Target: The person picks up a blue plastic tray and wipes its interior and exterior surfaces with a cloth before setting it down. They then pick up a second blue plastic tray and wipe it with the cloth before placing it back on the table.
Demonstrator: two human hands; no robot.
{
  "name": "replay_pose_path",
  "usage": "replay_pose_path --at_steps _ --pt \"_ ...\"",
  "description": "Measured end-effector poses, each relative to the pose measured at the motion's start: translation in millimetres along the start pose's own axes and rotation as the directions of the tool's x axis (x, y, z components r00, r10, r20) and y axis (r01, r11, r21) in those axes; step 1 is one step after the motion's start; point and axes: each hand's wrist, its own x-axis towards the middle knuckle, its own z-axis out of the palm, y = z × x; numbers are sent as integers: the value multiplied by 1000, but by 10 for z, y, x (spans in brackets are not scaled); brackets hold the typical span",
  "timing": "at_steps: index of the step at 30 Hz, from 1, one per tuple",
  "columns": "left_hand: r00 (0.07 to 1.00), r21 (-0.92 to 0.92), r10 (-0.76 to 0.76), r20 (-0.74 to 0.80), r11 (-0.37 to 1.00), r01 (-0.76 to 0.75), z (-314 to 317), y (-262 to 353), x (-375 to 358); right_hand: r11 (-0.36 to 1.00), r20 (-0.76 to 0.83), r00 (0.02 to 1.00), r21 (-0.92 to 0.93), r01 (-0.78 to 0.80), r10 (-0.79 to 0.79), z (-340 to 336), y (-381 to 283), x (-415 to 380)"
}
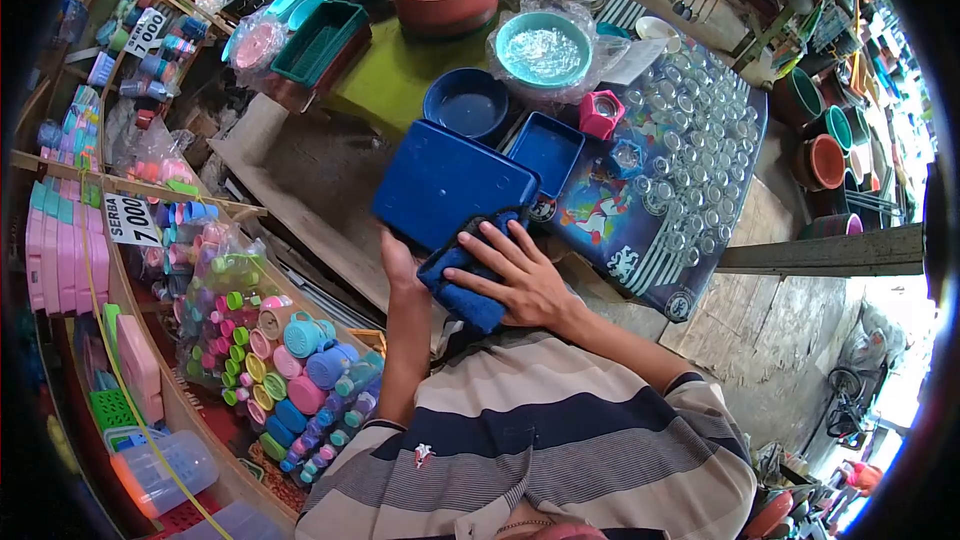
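Note:
A blue rectangular plastic tray (452, 182) is held in front of my chest, its broad flat face toward me. My left hand (398, 262) supports it at the near left corner, its fingers mostly hidden beneath. A dark blue cloth (470, 305) hangs over the tray's near edge. Spread across that cloth, the fingers of my right hand (512, 278) press it against the tray's near right corner. Just beyond are a smaller blue tray (546, 152) and a round blue basin (466, 102).
Several glass jars (690, 130) cover a patterned tabletop (640, 258) on the right. A pink container (601, 114) and a turquoise basin (544, 50) stand behind the trays. Colourful bottles and cups (290, 370) fill the left shelf. A wooden beam (820, 257) juts in at right.

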Motion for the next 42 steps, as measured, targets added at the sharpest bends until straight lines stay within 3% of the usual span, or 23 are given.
replay_pose_path --at_steps 2,4,6,8,12,14,15,17,18,20,21,22,24,26,28,29,31,32,33,34,36,38,42 --pt "995 -27 -72 62 997 74 -190 -104 41 997 -136 988 -5 -82 80 -51 104 22" --pt "949 -320 -92 301 928 192 -183 -200 13 982 -210 960 -3 -187 182 -246 319 145" --pt "934 -367 -132 332 894 257 -131 -231 -38 948 -377 871 178 -265 315 -324 551 244" --pt "961 -383 -76 266 907 177 -86 -285 -83 924 -413 828 216 -315 379 -339 545 301" --pt "937 -402 -45 346 895 192 -130 -292 3 952 -252 920 16 -305 299 -324 189 325" --pt "925 -310 -24 378 939 150 -330 -330 168 978 -68 978 -59 -202 198 -205 -1 307" --pt "926 -312 -19 376 939 146 -310 -311 131 986 29 985 -3 -169 169 -131 -117 297" --pt "927 -188 -181 328 949 252 -224 -250 33 993 157 984 69 -95 83 -7 -278 291" --pt "927 -187 -179 329 950 250 -275 -287 29 993 155 985 69 -93 82 -43 -249 320" --pt "938 -76 -4 348 997 32 -425 -409 35 988 87 984 -8 -157 157 -194 -114 409" --pt "960 -50 34 280 999 -21 -190 -372 -65 973 25 979 -114 -199 203 -260 -4 455" --pt "959 -53 38 279 998 -24 -3 -316 -149 960 -62 963 -84 -266 261 -338 101 513" --pt "1000 -33 1 10 999 -1 231 -237 -273 910 -147 910 -98 -403 388 -392 257 564" --pt "1000 -29 17 16 999 -17 245 -207 -237 906 -177 901 -81 -415 397 -326 297 555" --pt "998 -90 40 54 995 -35 142 -162 -109 934 -103 943 -143 -329 316 -293 144 503" --pt "997 -89 43 57 995 -38 50 -134 -52 953 10 961 -126 -274 278 -296 36 472" --pt "899 -24 126 419 991 -128 -192 -91 50 987 95 983 -24 -158 159 -129 -159 299" --pt "899 -21 128 420 991 -131 -276 -83 126 992 132 985 44 -115 108 -84 -219 253" --pt "954 -26 82 290 997 -78 -264 -51 172 993 126 986 43 -114 108 -77 -189 249" --pt "987 -39 30 155 999 -24 -251 -37 213 989 26 989 -23 -145 146 -89 -138 221" --pt "990 -43 47 135 998 -41 -80 -22 47 973 -195 960 -76 -219 201 -104 32 177" --pt "991 -63 90 98 994 -84 243 1 -202 957 -317 912 -43 -287 260 -206 179 189" --pt "991 -53 95 89 994 -91 326 -73 -277 935 -369 869 -1 -354 329 -306 215 252"
